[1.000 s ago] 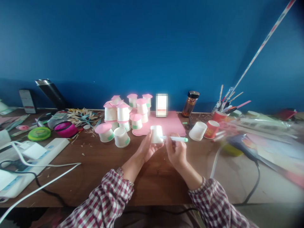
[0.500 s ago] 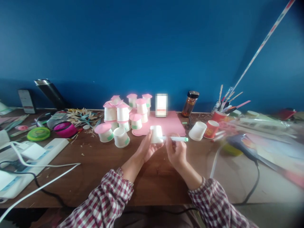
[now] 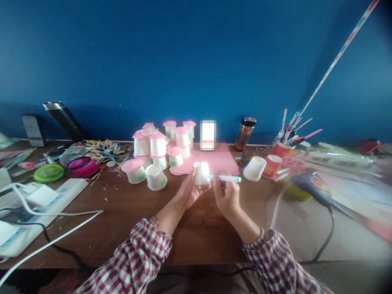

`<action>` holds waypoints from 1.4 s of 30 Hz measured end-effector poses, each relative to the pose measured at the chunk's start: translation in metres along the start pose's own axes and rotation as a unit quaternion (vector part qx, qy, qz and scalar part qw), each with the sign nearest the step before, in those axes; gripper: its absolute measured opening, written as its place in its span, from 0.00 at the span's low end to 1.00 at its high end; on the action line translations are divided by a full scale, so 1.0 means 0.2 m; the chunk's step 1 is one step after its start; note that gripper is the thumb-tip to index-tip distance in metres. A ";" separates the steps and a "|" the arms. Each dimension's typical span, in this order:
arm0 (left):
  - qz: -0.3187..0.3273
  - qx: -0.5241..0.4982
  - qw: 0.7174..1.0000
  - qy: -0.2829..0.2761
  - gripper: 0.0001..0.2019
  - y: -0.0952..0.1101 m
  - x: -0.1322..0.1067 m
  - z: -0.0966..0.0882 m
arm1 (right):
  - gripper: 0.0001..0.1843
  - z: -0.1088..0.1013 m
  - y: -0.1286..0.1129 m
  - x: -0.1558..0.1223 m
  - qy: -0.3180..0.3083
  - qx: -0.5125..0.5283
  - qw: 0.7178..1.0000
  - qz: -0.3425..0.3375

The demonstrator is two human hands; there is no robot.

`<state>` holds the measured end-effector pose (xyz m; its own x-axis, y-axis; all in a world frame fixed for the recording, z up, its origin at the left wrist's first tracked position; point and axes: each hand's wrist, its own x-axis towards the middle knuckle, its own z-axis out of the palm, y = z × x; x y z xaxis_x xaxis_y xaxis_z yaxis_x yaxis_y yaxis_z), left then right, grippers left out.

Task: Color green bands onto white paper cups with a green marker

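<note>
Pale green-ended pen (image 3: 229, 178) barely shifted, pinched in right hand (image 3: 227, 194), plain white cup (image 3: 201, 172) clasped by left hand (image 3: 187, 192)

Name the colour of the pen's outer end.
The pen's outer end is light green, in the head view.

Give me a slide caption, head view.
Left hand holds a white cup, right hand a pen at its side; pink-topped cups stand nearby.

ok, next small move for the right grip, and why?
Probably a short, light stroke of the pen on the white cup: the right grip holds the pen with one end at the cup's side, and the left grip holds the cup. Actual contact is too small to confirm.
</note>
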<state>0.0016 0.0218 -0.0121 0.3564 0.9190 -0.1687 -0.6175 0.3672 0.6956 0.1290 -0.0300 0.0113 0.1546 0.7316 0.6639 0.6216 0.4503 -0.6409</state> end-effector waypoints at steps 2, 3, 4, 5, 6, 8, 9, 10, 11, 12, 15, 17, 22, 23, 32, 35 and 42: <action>0.001 0.001 1.000 -0.002 0.23 0.00 0.00 0.00 | 0.09 0.00 0.00 0.00 0.000 -0.004 1.000 -0.001; 0.002 0.001 1.000 -0.004 0.23 0.00 0.00 0.00 | 0.09 0.00 0.00 0.00 0.002 -0.006 1.000 -0.002; 0.003 0.001 1.000 -0.005 0.23 0.00 0.00 0.00 | 0.09 0.00 0.00 0.00 0.004 -0.007 1.000 -0.004; 0.004 0.000 1.000 -0.006 0.23 0.00 0.00 0.00 | 0.09 0.00 0.01 0.00 0.006 -0.008 1.000 -0.005; 0.004 -0.001 1.000 -0.007 0.22 0.00 0.00 0.00 | 0.09 0.00 0.01 0.00 0.007 -0.007 1.000 -0.006; 0.004 -0.004 1.000 -0.007 0.22 0.00 -0.01 0.00 | 0.09 0.00 0.00 0.00 0.007 -0.005 1.000 -0.005; 0.002 -0.006 1.000 -0.006 0.21 0.01 -0.01 0.01 | 0.09 0.00 0.00 0.01 0.007 -0.003 1.000 -0.004; -0.001 -0.007 1.000 -0.005 0.21 0.01 -0.01 0.01 | 0.09 0.00 0.00 0.01 0.007 -0.002 1.000 -0.004; -0.003 -0.007 1.000 -0.003 0.21 0.01 -0.01 0.01 | 0.09 0.00 0.00 0.01 0.009 0.000 1.000 -0.003; -0.005 -0.008 1.000 -0.001 0.21 0.01 -0.01 0.01 | 0.09 0.00 0.00 0.01 0.011 0.002 1.000 -0.002; -0.004 -0.011 1.000 0.006 0.21 0.01 -0.01 0.02 | 0.09 0.00 -0.01 0.01 0.017 0.002 1.000 0.000; -0.001 -0.013 1.000 0.008 0.21 0.01 -0.02 0.02 | 0.09 0.00 -0.01 0.01 0.020 0.001 1.000 -0.001; 0.003 -0.014 1.000 -0.005 0.23 0.01 -0.02 0.01 | 0.09 0.00 0.00 0.01 0.026 0.003 1.000 -0.007; 0.007 -0.015 1.000 -0.007 0.22 0.01 -0.02 0.01 | 0.09 0.00 0.00 0.01 0.027 0.005 1.000 -0.007; 0.003 -0.027 1.000 -0.016 0.22 0.03 -0.03 0.01 | 0.08 -0.01 0.01 0.01 0.025 0.020 0.999 -0.004; -0.004 -0.037 0.999 -0.012 0.23 0.03 -0.04 0.01 | 0.09 -0.01 0.01 0.02 0.026 0.019 0.999 0.003; -0.014 -0.051 0.998 -0.014 0.23 0.05 -0.05 0.02 | 0.09 -0.01 0.02 0.02 0.026 0.017 0.999 0.008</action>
<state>-0.0042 0.0156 -0.0009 0.3935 0.9040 -0.1671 -0.6750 0.4075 0.6151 0.1335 -0.0265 0.0129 0.2054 0.7115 0.6720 0.5922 0.4564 -0.6641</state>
